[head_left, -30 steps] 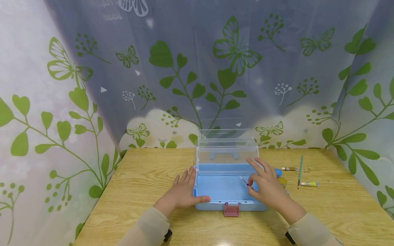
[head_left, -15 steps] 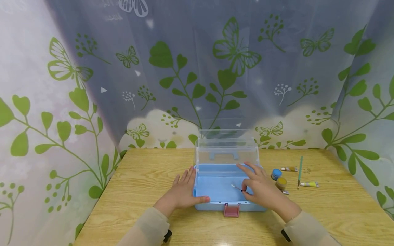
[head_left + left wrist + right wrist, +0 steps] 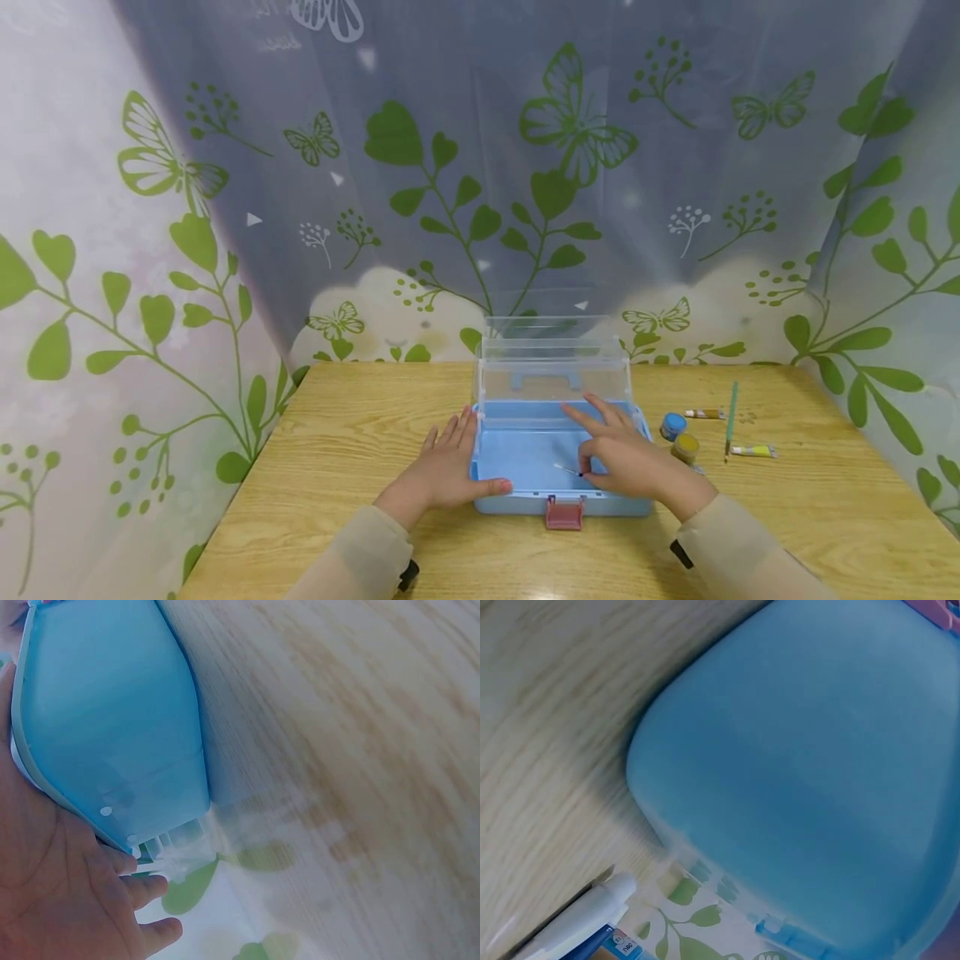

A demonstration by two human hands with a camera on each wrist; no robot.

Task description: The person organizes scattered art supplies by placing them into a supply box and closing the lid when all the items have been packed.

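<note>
A blue plastic box (image 3: 517, 458) stands with its clear lid (image 3: 555, 354) raised at the back and its pink latch (image 3: 564, 514) hanging down in front. My left hand (image 3: 442, 473) rests flat along the box's left side, fingers straight and thumb over the front rim. In the left wrist view its palm (image 3: 52, 877) lies against the box's edge. Inside the box, my right hand (image 3: 622, 457) pinches a slim tube-like item (image 3: 567, 470) with a pale end and a dark part, low over the floor. The right wrist view shows the box's outer end wall (image 3: 780, 772) but no fingers.
Right of the box stand a blue paint jar (image 3: 672, 426) and a yellow one (image 3: 686, 448). Beyond them lie a brown paint tube (image 3: 703, 413), a yellow paint tube (image 3: 753, 451) and a teal paintbrush (image 3: 732, 421). A white tube (image 3: 592, 915) lies beside the box. Patterned curtains enclose the wooden table (image 3: 360, 417).
My right hand has moved left and down into the box with the slim item, uncovering the blue and yellow jars. The left hand has stayed in place.
</note>
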